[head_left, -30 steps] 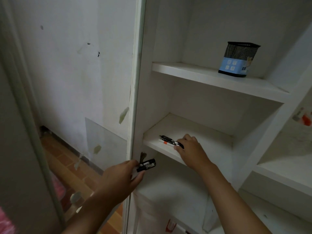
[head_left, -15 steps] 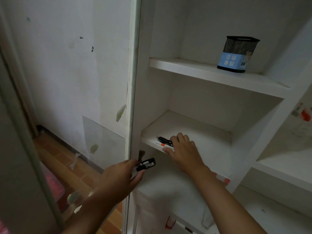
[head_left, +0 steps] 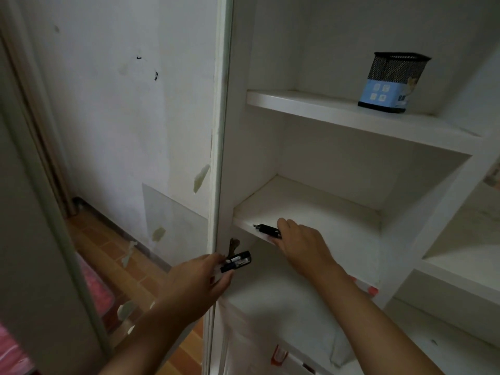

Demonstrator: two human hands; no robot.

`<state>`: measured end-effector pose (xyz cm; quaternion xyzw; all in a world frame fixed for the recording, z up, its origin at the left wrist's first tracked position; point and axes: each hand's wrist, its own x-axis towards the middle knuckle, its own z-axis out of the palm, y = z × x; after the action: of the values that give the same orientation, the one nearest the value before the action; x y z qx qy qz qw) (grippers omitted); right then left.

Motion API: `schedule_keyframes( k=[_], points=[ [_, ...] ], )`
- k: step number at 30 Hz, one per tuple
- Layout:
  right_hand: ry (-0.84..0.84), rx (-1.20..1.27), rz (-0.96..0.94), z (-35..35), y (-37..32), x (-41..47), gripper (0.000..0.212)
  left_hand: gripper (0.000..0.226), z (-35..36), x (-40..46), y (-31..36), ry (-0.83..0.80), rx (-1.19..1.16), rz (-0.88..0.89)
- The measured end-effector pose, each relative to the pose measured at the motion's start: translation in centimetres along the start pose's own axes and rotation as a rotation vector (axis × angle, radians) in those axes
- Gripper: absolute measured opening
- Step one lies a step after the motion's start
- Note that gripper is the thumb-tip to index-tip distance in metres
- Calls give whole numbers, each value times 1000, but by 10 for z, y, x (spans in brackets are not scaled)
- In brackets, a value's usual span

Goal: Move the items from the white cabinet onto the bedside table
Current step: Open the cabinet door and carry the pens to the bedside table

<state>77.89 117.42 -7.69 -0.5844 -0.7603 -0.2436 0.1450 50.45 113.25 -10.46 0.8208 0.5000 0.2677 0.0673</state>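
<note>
**Q:** Head view, open white cabinet (head_left: 224, 131): what has changed over the last second?

**A:** The right hand (head_left: 300, 243), which lay over the pens (head_left: 266, 230) on the middle shelf (head_left: 319, 209), has drawn toward the shelf's front edge and now curls around the near end of the pens; their dark tips project leftward from under the fingers. This reads as a grasp being closed, so lifting the pens out appears to be the step in hand.

**Q:** And the other hand?

**A:** The left hand (head_left: 194, 282) has stayed just below and left of the shelf, by the cabinet's front post, pinching a small black item (head_left: 238, 261) between thumb and fingers.

**Q:** What remains in the cabinet?

**A:** A mesh pen holder (head_left: 392, 82) stands upright on the upper shelf (head_left: 311, 106), well apart from both hands. The bedside table is not in view, so carrying the items over is judged not yet begun.
</note>
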Motion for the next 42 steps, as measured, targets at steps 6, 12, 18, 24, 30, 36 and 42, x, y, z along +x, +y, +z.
schedule_keyframes(
  k=[6, 12, 18, 24, 30, 36, 42],
  points=[
    [-234, 194, 103, -24, -1, 6, 41, 40, 0, -2, -1, 8, 17, -13],
    [-372, 493, 153, -37, -14, -11, 41, 33, 4, -16, -6, 3, -15, -58],
    [-506, 687, 127, -9, -36, -42, 37, 33, 12, -49, -17, 12, 38, -83],
    [-558, 633, -8, 37, -59, -69, 38, 31, 32, -92, -29, 21, 129, -161],
    [-587, 653, -206, 75, -95, -83, 36, 30, 36, -137, -39, -90, 187, -285],
    [-599, 648, -392, 87, -134, -96, 33, 31, 21, -185, -34, -167, 324, -359],
    [-613, 658, -519, 60, -175, -109, 32, 31, -14, -246, -31, -163, 376, -442]
  ],
)
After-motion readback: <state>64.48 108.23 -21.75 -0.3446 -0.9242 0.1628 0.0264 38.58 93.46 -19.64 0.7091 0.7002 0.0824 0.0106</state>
